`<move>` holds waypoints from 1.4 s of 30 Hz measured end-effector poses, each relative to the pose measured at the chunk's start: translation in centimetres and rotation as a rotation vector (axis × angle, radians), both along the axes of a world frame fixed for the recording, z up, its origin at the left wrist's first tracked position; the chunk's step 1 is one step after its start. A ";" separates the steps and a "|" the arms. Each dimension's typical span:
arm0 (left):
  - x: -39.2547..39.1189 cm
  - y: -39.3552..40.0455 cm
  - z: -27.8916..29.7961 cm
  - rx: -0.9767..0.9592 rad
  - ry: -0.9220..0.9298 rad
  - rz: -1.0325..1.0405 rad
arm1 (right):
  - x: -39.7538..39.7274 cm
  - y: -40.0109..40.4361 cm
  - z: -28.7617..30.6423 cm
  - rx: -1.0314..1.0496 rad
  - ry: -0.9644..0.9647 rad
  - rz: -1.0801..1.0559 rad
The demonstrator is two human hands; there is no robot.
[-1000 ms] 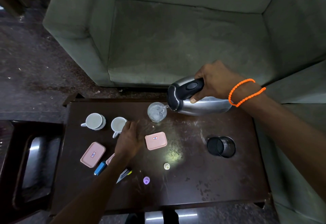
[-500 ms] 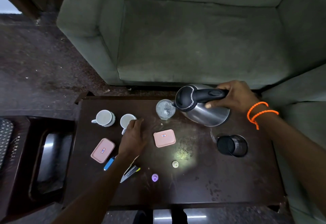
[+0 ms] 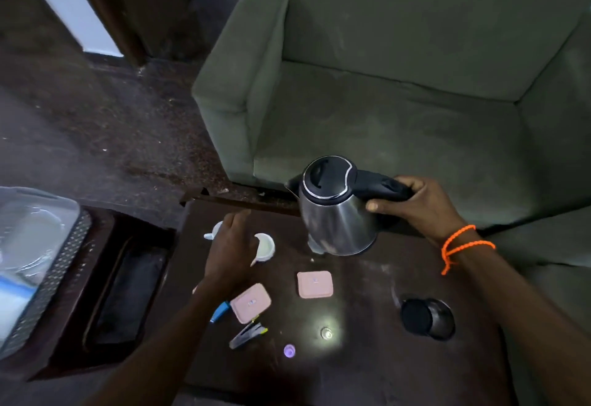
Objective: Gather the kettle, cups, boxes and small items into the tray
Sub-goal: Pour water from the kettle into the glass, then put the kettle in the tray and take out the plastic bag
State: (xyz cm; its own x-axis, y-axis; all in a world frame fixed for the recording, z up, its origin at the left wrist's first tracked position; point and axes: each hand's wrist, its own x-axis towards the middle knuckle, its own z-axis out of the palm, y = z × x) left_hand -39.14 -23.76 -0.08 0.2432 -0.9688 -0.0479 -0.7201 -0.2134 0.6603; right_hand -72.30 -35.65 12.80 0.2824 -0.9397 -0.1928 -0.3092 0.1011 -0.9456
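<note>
Dark wooden bench (image 3: 367, 370) before green armchair (image 3: 399, 101), right hand (image 3: 412, 205) gripping upright kettle (image 3: 335, 213) by handle, left hand (image 3: 232, 245) spread open over white cups (image 3: 265, 247).

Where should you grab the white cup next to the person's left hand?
Probably by the rim, from above. The white cup stands upright with its mouth open upward, and its handle points toward the left hand, partly hidden by it. Pinching the near rim looks easiest.

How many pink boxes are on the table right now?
2. One pink box lies by the left forearm, next to the blue item. The other lies mid-table, below the kettle. Another could be hidden under the left arm.
</note>
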 end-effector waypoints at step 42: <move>41.7 16.3 -7.7 0.480 0.091 1.005 | 67.2 9.3 -14.0 0.090 -0.268 0.445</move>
